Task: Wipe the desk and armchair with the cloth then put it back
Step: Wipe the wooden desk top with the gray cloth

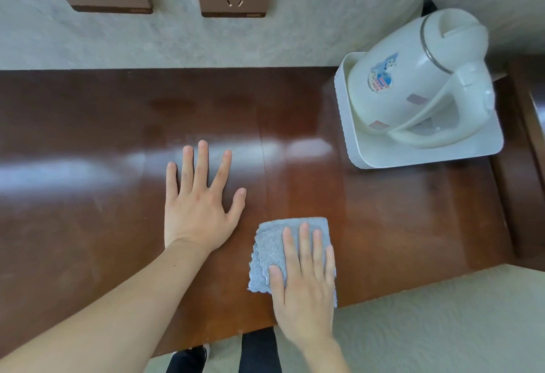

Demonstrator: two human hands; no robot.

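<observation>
Right hand, fingers together, presses the cloth flat on the desk near edge; left hand spread, bracing. Desk-wiping underway; armchair and cloth return remain.

The desk lies bare across its whole left half and along the far strip by the wall, so a hand can pass freely there. The left hand lies flat mid-desk, just left of the cloth pressed under the right hand at the near edge. At the far right, a white tray bearing a kettle blocks the corner; bare wood runs between it and the cloth.
</observation>
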